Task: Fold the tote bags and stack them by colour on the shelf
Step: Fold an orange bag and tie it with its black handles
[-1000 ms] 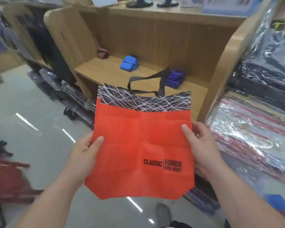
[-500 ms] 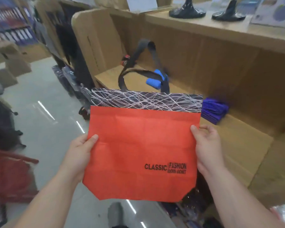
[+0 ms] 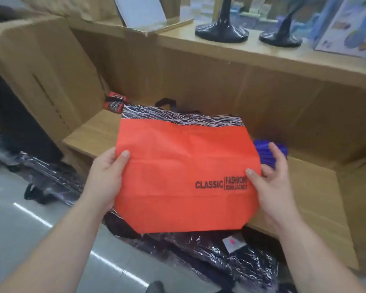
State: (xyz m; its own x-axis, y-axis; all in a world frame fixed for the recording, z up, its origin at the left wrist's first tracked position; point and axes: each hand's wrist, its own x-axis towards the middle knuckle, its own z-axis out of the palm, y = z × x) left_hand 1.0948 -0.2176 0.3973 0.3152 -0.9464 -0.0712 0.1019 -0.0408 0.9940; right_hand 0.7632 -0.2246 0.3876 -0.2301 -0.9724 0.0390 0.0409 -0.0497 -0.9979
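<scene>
An orange-red tote bag (image 3: 178, 163) with a black band of white lines along its top and the print "CLASSIC FASHION" lies flat over the front of the wooden shelf (image 3: 317, 199). My left hand (image 3: 108, 178) grips its left edge, thumb on top. My right hand (image 3: 270, 178) grips its right edge. The black handles (image 3: 167, 102) lie behind the bag's top. A folded red bag (image 3: 114, 102) sits at the shelf's back left. A folded purple bag (image 3: 268, 151) lies to the right, partly hidden by my right hand. The blue bag is hidden.
Two black stands (image 3: 222, 30) and a colourful box (image 3: 351, 24) sit on the upper ledge. Plastic-wrapped dark goods (image 3: 230, 256) are stacked below the shelf's front edge. A shiny grey floor (image 3: 30, 240) lies to the left. The shelf's side panel (image 3: 40, 70) rises at left.
The bag has gone from held up in the air to lying down over the shelf, its handles dropped behind. I have stepped closer to the shelf; the blue bag is now covered.
</scene>
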